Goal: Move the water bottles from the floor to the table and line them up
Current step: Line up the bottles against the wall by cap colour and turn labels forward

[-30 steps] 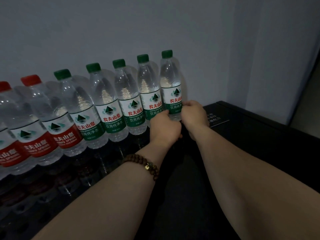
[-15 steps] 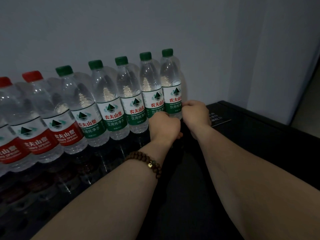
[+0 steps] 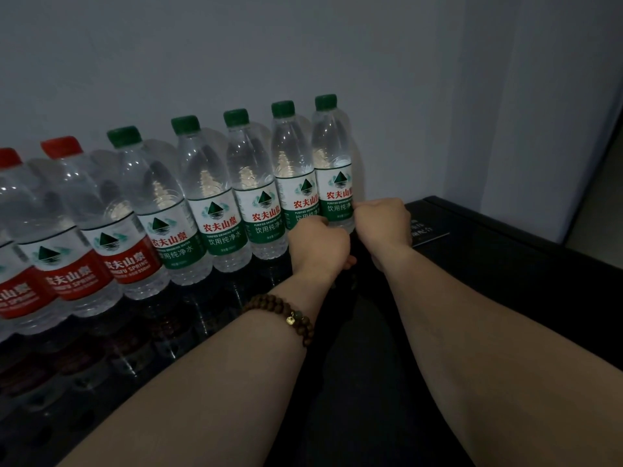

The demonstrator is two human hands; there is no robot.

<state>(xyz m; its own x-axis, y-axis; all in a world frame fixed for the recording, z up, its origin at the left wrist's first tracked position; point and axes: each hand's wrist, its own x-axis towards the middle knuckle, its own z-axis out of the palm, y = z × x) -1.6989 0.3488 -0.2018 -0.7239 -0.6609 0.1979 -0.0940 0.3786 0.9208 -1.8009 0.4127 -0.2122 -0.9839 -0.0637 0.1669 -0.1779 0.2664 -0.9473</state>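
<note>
Along the grey wall (image 3: 303,45), on the black counter (image 3: 505,281), water bottles stand upright in a touching row: red-labelled bottles (image 3: 74,264) at left, green-capped bottles (image 3: 215,210) to their right. The right grip (image 3: 382,224) is clamped on the end bottle (image 3: 332,170) at its label. The left grip (image 3: 318,246), a bead bracelet (image 3: 286,315) on its wrist, is curled low against the last two; whether it holds either, I cannot tell.

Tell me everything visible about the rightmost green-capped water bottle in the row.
The rightmost bottle is clear plastic, water-filled, with a green cap and a white-and-green label bearing a mountain logo and red characters. It stands upright on the black table at the row's right end, beside its neighbour bottle. The right hand grips its lower body; the left hand curls against its lower left side, hiding much of the base.
</note>
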